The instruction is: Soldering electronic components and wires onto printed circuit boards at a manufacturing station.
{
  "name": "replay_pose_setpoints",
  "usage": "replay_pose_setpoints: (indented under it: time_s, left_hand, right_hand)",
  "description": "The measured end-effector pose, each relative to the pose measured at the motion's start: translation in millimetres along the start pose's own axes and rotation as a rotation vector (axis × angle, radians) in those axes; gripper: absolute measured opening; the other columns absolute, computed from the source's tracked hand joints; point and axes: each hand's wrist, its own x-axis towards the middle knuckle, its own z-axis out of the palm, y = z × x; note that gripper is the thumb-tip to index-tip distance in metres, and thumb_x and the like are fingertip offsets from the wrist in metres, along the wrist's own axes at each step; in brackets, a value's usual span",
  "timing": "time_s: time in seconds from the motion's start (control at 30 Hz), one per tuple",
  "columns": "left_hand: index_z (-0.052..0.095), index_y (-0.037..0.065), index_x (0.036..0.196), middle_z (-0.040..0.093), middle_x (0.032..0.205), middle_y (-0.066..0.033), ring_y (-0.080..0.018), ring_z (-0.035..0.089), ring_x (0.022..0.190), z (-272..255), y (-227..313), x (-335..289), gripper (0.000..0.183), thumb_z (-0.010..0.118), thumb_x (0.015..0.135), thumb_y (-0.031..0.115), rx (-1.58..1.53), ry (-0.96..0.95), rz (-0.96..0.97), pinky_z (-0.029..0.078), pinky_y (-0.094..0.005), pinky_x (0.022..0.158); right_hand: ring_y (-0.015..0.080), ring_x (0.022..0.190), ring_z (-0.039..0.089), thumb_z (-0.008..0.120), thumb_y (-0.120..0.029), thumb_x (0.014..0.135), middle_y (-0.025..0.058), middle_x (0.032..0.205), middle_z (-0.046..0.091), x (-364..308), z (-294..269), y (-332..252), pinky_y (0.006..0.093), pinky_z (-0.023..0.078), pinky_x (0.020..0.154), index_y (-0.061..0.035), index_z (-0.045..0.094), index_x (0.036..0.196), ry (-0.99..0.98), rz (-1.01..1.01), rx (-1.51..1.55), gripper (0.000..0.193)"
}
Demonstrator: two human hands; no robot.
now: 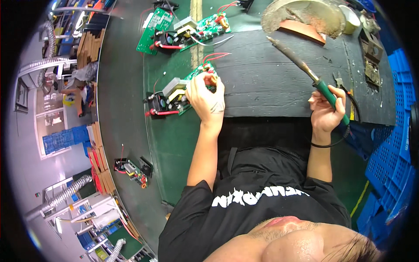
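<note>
My left hand (206, 98) is closed at the right end of a green circuit board (201, 70), its thumb and fingers pinched there; the exact part between them is hidden. This board carries a black fan, a grey heat sink, yellow parts and red wires. Raised over the right side of the bench, my right hand (328, 111) is wrapped round the green handle of a soldering iron (324, 89). The iron's dark tip points up and left, apart from the board. Beyond the left hand lies a second, similar circuit board (187, 32).
A round, crusted dish (307, 17) holding an orange block stands at the far right, beside a white cup (350, 19). Cutting pliers (339, 81) lie near the right hand. Blue crates (388, 153) line the right side. Another small board (133, 170) rests on the dark belt at left.
</note>
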Motion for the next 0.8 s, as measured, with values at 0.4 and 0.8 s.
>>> replay_pose_setpoints:
  time_s: [0.4,0.8]
  left_hand:
    - [0.070,0.007,0.120,0.065,0.120,-0.0136,-0.0343,0.060,0.114,-31,82,-14,0.037,0.078,0.087,0.022,0.272,-0.183,0.300,0.041,-0.0487,0.102]
    - [0.065,0.007,0.077,0.063,0.078,-0.0121,-0.0324,0.064,0.077,-57,268,8,0.017,0.077,0.079,0.018,-0.589,-1.033,1.039,0.053,-0.0411,0.070]
  right_hand:
    - [0.0311,0.063,0.072,0.047,-0.027,0.101,0.0273,0.087,0.074,1,7,-5,0.0315,0.055,0.051,0.0068,0.063,0.113,-0.019,0.007,-0.008,0.039]
    - [0.0301,0.066,0.073,0.045,-0.026,0.100,0.0263,0.087,0.073,4,14,-11,0.0322,0.057,0.054,0.0042,0.063,0.115,0.016,0.046,-0.033,0.038]
